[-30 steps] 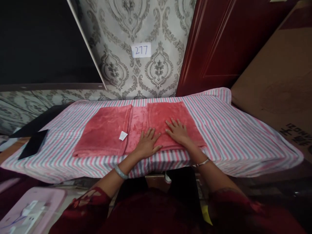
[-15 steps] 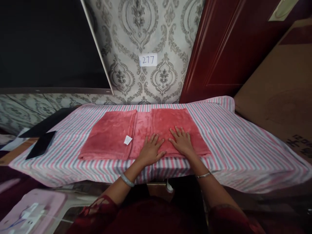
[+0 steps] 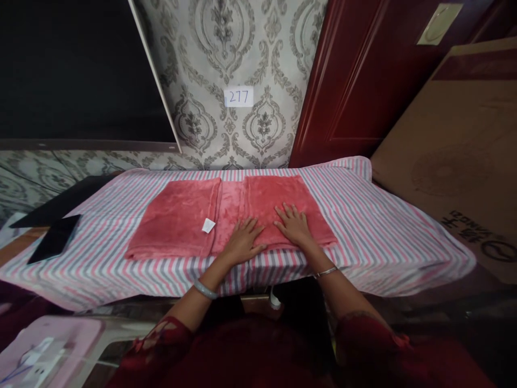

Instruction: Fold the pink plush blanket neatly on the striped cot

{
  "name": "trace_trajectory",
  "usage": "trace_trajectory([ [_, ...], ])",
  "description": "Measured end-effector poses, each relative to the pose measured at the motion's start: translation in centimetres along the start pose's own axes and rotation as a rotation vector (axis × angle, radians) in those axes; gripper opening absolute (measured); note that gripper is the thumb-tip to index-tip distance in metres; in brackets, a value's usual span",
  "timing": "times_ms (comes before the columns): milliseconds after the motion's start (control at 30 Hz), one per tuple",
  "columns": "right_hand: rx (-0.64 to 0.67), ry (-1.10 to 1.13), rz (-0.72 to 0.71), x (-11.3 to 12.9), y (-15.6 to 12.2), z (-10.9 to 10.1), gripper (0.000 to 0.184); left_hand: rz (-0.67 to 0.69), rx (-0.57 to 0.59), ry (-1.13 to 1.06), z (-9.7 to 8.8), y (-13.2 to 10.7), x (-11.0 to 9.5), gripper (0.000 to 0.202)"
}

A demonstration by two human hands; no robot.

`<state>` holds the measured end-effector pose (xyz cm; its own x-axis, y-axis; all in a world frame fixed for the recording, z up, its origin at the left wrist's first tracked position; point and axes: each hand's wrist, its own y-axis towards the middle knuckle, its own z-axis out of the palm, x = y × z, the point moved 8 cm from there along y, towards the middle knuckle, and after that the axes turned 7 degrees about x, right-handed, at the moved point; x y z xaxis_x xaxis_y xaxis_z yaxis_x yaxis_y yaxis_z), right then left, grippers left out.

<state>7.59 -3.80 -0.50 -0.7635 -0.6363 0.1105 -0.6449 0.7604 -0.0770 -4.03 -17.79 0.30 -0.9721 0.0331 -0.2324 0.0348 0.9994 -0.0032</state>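
Note:
A pink-red plush towel (image 3: 177,215) lies on the striped cloth (image 3: 375,226), with its left and right sides folded in over the middle. A small white tag (image 3: 208,225) shows at the edge of the left fold. My left hand (image 3: 243,241) lies flat near the towel's front edge, fingers spread, at the seam of the right fold. My right hand (image 3: 293,223) rests flat on the right fold, fingers apart. Neither hand holds anything. Each wrist wears a bangle.
A patterned wall carries a paper label reading 277 (image 3: 238,97). A dark red door (image 3: 363,81) stands at the back right, a large cardboard box (image 3: 456,156) at the right. Dark flat objects (image 3: 54,242) lie on the table's left end. A pink tray (image 3: 44,350) sits lower left.
Both hands stay flat on the towel's right fold. Only the camera view has shifted slightly.

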Motion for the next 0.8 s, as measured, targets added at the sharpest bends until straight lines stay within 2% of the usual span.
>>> trace_trajectory([
  [67, 0.020, 0.036, 0.004, -0.3, 0.0, -0.1, 0.061, 0.032, 0.016, -0.046, -0.1, -0.7, 0.6, 0.061],
  [133, 0.015, 0.105, -0.016, -0.3, -0.2, -0.2, 0.057, 0.086, -0.018, -0.127, -0.5, -1.6, 1.4, 0.057],
  [233, -0.089, 0.225, -0.158, 1.2, -1.5, -0.1, 0.051, 0.145, -0.178, -0.301, -1.5, -3.1, 3.0, 0.044],
  [333, -0.187, 0.280, -0.323, 3.7, -3.9, 0.5, 0.047, 0.072, -0.359, -0.452, -2.0, -4.3, 5.0, 0.031],
  [400, -0.221, 0.271, -0.371, 4.9, -5.3, 1.2, 0.046, 0.009, -0.426, -0.504, -1.8, -4.6, 5.8, 0.025],
  [533, -0.270, 0.243, -0.390, 5.6, -6.6, 1.7, 0.050, -0.040, -0.480, -0.508, -1.4, -4.5, 5.9, 0.020],
  [800, -0.320, 0.287, -0.396, 5.4, -6.5, 1.4, 0.043, -0.149, -0.501, -0.528, -1.4, -4.4, 6.5, 0.011],
])
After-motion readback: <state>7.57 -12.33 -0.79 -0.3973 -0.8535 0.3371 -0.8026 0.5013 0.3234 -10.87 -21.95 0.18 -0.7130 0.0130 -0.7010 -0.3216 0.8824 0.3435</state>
